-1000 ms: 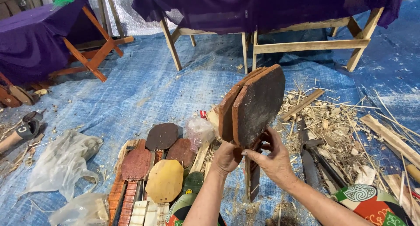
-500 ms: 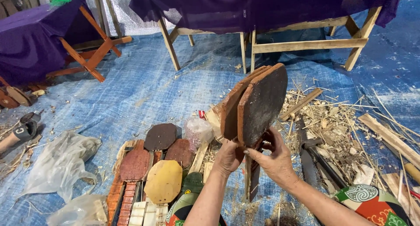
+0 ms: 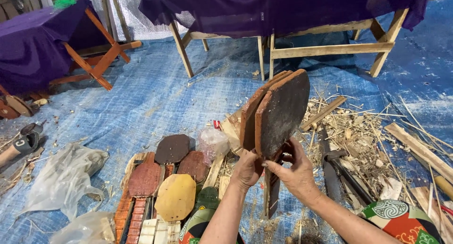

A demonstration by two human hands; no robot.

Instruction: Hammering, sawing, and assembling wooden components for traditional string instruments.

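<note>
I hold two dark brown paddle-shaped wooden boards (image 3: 276, 113) upright in front of me, one behind the other, their handles pointing down. My left hand (image 3: 246, 171) grips the handle of the rear board from the left. My right hand (image 3: 295, 171) is wrapped around the handle of the front board, thumb toward the left hand. The front board's face is dusty and worn.
Several more paddle boards (image 3: 172, 178), brown, red and yellow, lie on the blue tarp (image 3: 141, 102). Clear plastic bags (image 3: 63, 175) lie at left. Wood shavings, sticks and a saw (image 3: 337, 171) lie at right. Purple-draped wooden tables (image 3: 283, 17) stand behind.
The two boards have stayed upright in both hands, shifting only slightly; the fingers have readjusted a little on the handles.
</note>
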